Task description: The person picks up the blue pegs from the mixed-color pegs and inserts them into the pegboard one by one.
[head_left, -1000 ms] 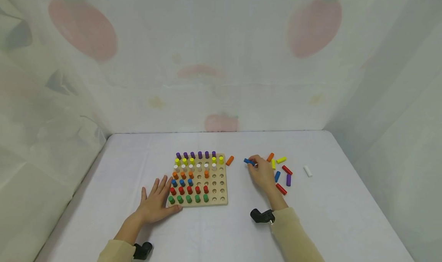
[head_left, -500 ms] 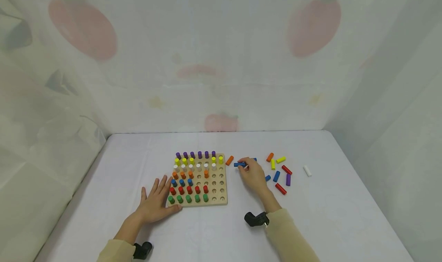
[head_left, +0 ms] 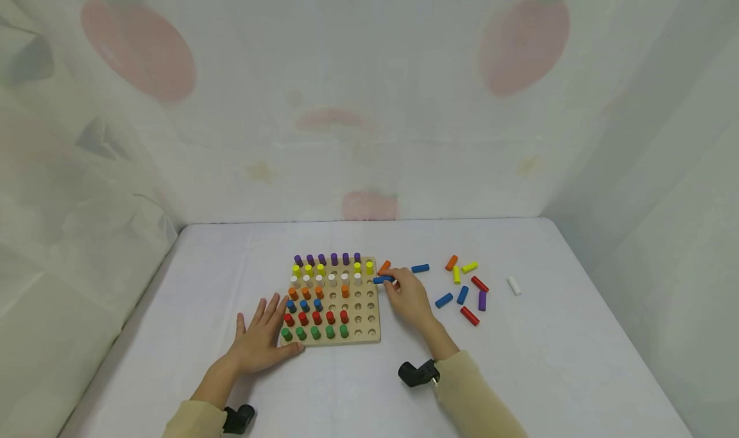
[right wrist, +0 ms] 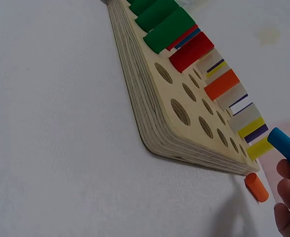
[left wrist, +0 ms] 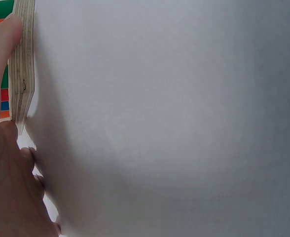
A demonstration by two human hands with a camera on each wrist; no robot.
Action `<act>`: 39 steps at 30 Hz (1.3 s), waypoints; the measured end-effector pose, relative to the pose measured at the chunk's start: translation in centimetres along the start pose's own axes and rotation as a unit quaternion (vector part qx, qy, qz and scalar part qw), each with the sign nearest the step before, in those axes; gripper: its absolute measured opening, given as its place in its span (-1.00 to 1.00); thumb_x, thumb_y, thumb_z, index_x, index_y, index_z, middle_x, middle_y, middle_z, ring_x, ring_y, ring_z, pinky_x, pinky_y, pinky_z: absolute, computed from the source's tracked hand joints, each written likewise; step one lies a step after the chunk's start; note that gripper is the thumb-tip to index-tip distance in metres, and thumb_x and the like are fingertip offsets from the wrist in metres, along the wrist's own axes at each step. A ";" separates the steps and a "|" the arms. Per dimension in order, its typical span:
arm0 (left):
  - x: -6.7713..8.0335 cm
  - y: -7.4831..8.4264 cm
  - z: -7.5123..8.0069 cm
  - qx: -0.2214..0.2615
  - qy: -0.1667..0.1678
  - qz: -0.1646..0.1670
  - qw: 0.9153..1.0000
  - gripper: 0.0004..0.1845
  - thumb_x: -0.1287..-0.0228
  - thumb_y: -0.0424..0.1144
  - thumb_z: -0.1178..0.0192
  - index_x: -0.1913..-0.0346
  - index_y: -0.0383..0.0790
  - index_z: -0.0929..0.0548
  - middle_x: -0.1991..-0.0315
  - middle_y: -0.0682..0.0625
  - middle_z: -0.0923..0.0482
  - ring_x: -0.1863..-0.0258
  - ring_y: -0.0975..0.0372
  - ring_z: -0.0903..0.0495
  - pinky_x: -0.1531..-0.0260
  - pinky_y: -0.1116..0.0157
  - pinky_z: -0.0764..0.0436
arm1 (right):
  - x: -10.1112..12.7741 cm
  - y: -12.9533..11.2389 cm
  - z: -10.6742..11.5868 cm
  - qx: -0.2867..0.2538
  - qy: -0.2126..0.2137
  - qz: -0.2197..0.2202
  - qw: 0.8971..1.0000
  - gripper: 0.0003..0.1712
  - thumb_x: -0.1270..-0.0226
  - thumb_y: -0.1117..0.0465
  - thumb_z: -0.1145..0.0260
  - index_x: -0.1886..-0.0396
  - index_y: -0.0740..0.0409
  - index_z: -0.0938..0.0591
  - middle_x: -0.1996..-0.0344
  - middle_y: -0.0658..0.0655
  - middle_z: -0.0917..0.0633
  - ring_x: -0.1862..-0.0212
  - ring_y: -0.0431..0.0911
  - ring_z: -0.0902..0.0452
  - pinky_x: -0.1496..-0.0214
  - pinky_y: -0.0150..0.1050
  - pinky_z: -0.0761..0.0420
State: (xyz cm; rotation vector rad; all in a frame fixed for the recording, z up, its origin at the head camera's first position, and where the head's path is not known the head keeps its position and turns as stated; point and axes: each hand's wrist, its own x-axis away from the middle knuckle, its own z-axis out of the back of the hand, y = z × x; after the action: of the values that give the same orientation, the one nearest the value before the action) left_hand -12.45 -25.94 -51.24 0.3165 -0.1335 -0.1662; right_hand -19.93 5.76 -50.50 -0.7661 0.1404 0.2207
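My right hand [head_left: 408, 297] pinches a blue peg [right wrist: 282, 142] between thumb and fingers, held nearly level at the right edge of the wooden pegboard [head_left: 365, 326]. In the head view the peg overlaps that edge. My left hand [head_left: 258, 345] rests with spread fingers against the board's left front corner, its thumb [left wrist: 7, 37] along the layered plywood side. Rows of purple, yellow, white, orange, blue, red and green pegs [head_left: 330, 330] stand upright in the board, with bare holes mainly on the right. An orange peg [right wrist: 257, 187] lies just off the board's edge near my right hand.
Loose pegs lie to the right on the white table [head_left: 346, 399]: a blue peg [head_left: 420, 268], a purple peg [head_left: 482, 301], red, yellow and orange ones, and a white peg [head_left: 514, 286] farthest right. A printed curtain [head_left: 369, 136] hangs behind.
My right hand has moved left with the blue peg, from beside the loose pegs to the board's right edge. Two more loose blue pegs are now uncovered. The left hand stays put.
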 end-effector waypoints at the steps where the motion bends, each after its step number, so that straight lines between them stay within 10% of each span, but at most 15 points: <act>1: 0.0 0.0 0.0 0.000 0.000 0.000 1.000 0.15 0.13 0.50 -0.08 -0.46 -0.08 0.03 -0.46 -0.16 0.13 -0.41 -0.17 0.20 -0.15 -0.37 0.40 | 0.0 -0.2 0.0 0.000 -0.002 0.004 1.000 -0.70 -0.29 0.20 -0.21 -0.02 0.07 -0.60 0.31 -0.04 -0.56 0.36 -0.25 -0.38 0.37 -0.42 -0.43; 39: 0.1 0.1 0.1 0.007 0.000 0.001 1.000 0.14 0.13 0.49 -0.10 -0.45 -0.06 0.02 -0.46 -0.15 0.13 -0.42 -0.16 0.21 -0.14 -0.38 0.40 | 0.1 -5.6 -1.9 -0.013 -0.065 0.118 0.991 -0.80 -0.24 0.14 -0.27 0.14 -0.01 -0.56 0.26 -0.09 -0.61 0.31 -0.29 -0.45 0.29 -0.50 -0.49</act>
State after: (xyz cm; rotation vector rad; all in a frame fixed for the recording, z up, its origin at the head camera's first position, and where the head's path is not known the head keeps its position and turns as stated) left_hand -12.37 -25.88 -51.08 0.3303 -0.1352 -0.1643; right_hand -18.52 0.53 -48.16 -0.7580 0.1043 0.4965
